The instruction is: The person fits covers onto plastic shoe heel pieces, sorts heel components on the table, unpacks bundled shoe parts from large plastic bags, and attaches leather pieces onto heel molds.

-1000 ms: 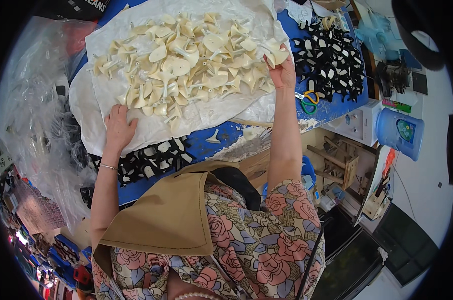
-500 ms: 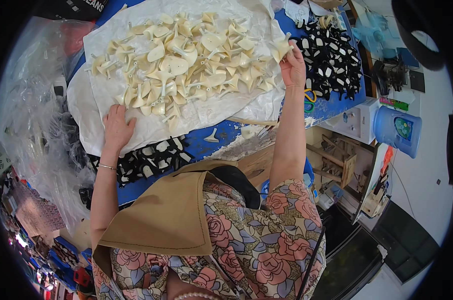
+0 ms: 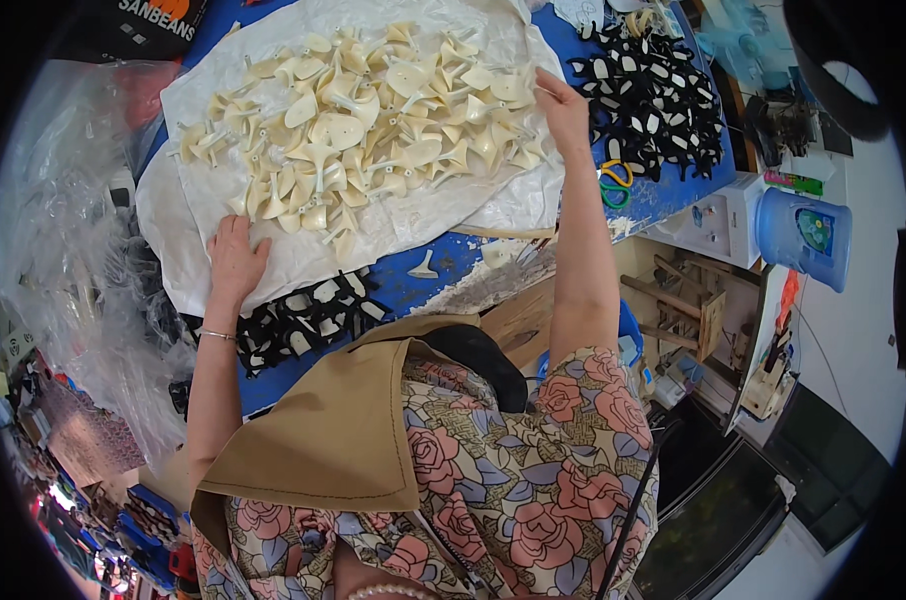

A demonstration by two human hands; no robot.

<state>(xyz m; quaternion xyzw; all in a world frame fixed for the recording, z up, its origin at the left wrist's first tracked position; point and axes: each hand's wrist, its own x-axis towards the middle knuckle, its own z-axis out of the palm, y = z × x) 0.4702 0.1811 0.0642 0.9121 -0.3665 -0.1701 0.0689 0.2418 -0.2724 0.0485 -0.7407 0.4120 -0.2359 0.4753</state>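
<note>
Many cream plastic pieces (image 3: 335, 131), each with a flared cup and a thin stem like a shoe heel, lie heaped on a white plastic sheet (image 3: 188, 200). My left hand (image 3: 236, 262) rests flat and open on the sheet at the heap's near left edge, thumb apart from the fingers. At the right edge of the heap is my right hand (image 3: 563, 108), fingers stretched toward the pieces, with nothing visible in its grip. One cream piece (image 3: 513, 88) lies just left of its fingertips. A single piece (image 3: 424, 266) sits apart on the blue tabletop (image 3: 398, 275).
Black pieces with pale pads (image 3: 663, 105) cover the table's right; more of them (image 3: 303, 320) lie near my left forearm. Yellow-and-green-handled scissors (image 3: 616, 184) rest beside my right forearm. Clear plastic bags (image 3: 68, 220) crowd the left. A blue water bottle (image 3: 803, 240) stands right.
My right hand has let go of a cream piece that it held at the sheet's right side. The hand has moved slightly left. My left hand stays in place on the sheet.
</note>
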